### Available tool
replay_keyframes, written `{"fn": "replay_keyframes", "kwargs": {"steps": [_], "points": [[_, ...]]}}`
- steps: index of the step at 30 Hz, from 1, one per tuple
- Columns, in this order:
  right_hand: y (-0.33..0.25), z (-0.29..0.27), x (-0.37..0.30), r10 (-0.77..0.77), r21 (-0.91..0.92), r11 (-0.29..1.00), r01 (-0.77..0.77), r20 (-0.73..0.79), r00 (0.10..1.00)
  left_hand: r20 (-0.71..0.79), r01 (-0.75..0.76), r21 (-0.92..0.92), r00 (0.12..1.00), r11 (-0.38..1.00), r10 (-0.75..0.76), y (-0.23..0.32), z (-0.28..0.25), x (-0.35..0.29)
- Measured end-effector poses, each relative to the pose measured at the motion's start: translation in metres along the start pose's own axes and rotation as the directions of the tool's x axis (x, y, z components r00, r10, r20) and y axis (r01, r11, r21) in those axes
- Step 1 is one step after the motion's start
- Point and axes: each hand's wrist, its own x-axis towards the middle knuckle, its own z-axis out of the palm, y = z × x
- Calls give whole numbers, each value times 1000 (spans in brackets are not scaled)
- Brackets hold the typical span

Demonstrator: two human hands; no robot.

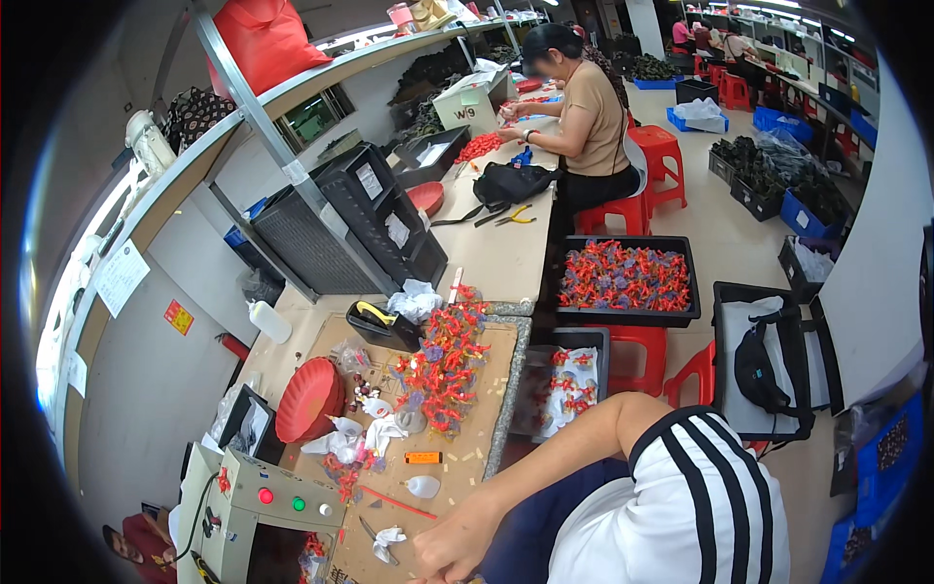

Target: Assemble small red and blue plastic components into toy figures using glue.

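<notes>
My right hand (452, 543) is at the lower edge, above the front of the worktable (482, 409). Its fingers are curled closed, and whatever they hold is hidden by the hand and the picture's edge. My left hand is out of the picture. To the left of the right hand lie a thin metal tool (368, 529) and a crumpled white cloth (388, 541). A thin red stick (399, 501), a small white squeeze bottle (422, 487) and an orange block (423, 457) are just beyond. Farther back rises a heap of small red and purple plastic figures (443, 370).
A beige machine (238, 494) with coloured buttons stands left, near a red bowl (311, 399). Black trays of figures (628, 277) sit right of the table, beside red stools (637, 355). A co-worker (589, 117) sits farther along the bench. Metal shelving (258, 92) overhangs the left.
</notes>
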Motion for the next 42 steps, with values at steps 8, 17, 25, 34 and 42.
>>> {"fn": "replay_keyframes", "kwargs": {"steps": [8, 17, 25, 34, 42], "points": [[4, 3, -1, -51, 3, 999, 52, -54, 997, 29, 45, -71, 999, 996, -43, 1, 0, 1], [-2, 0, 2, -56, -1, 998, 56, -40, 998, 21, 16, -15, 1000, 1000, -16, 0, -3, -1], [-7, -5, 0, -43, 23, 999, 44, -27, 999, 15, 37, -10, 999, 999, -36, 3, 1, -1], [-11, -6, 1, -16, 36, 999, 16, -9, 1000, 16, 35, -6, 999, 999, -35, 9, 3, -2], [-14, 1, -1, -20, 107, 994, 21, -15, 1000, -22, 67, 13, 998, 998, -67, 12, 6, -10]]}}
